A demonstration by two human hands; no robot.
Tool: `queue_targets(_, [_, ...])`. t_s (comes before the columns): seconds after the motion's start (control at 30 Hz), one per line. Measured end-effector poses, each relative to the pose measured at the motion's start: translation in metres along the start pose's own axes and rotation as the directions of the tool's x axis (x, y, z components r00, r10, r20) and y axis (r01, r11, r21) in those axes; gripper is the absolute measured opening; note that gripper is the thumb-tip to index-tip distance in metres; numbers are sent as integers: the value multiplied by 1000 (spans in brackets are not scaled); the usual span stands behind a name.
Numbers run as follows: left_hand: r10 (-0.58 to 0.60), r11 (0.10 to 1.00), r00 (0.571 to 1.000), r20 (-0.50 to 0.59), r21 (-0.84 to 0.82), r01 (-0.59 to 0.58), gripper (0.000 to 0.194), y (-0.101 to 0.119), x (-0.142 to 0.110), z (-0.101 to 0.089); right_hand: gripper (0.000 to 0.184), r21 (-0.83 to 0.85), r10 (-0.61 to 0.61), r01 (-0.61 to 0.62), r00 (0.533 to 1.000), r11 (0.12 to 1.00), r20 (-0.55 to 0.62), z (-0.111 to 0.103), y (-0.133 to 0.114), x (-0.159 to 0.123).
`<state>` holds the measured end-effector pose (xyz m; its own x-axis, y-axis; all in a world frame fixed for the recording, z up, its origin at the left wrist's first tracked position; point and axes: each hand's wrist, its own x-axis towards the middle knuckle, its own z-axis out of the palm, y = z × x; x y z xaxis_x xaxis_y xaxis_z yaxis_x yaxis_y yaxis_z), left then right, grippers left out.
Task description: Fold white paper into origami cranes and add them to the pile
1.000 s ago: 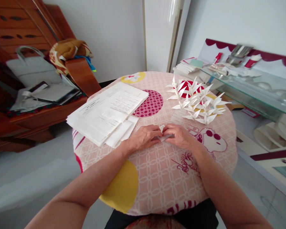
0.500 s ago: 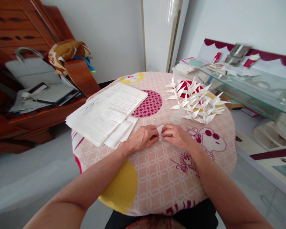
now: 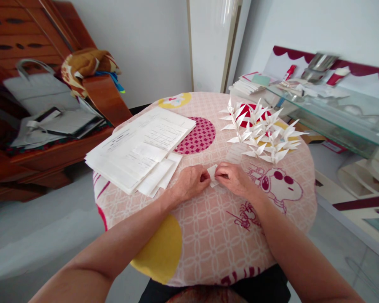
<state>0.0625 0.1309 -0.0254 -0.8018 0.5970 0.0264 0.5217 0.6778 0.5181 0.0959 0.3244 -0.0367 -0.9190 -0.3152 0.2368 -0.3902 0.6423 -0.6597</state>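
My left hand (image 3: 191, 182) and my right hand (image 3: 233, 179) meet at the middle of a round table covered by a pink patterned cloth (image 3: 208, 235). Both pinch a small folded piece of white paper (image 3: 212, 174) that rests on the cloth between their fingertips. Most of the paper is hidden by my fingers. A cluster of several folded white paper cranes (image 3: 262, 134) lies behind my right hand. A stack of printed sheets (image 3: 139, 149) lies behind my left hand.
A wooden bench (image 3: 50, 147) at the left holds a grey bag (image 3: 39, 90), papers and a brown cloth bundle (image 3: 86, 65). A glass shelf (image 3: 337, 113) with bottles and a metal cup stands at the right. White walls rise behind the table.
The long grey strip of paper seen between my hands a second ago has gone; the piece is now smaller and more folded. My hands have drawn slightly closer together.
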Motion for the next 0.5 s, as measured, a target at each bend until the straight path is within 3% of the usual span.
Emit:
queue_targets(0.17, [-132,989,991,27,71,130,20,4,2,-1,19,1,34,-34,999,999,-29,2,-1,0])
queue_targets(0.5, [-220,971,975,-14,94,221,24,4,5,4,22,-34,90,-93,991,995,-95,8,-4,0])
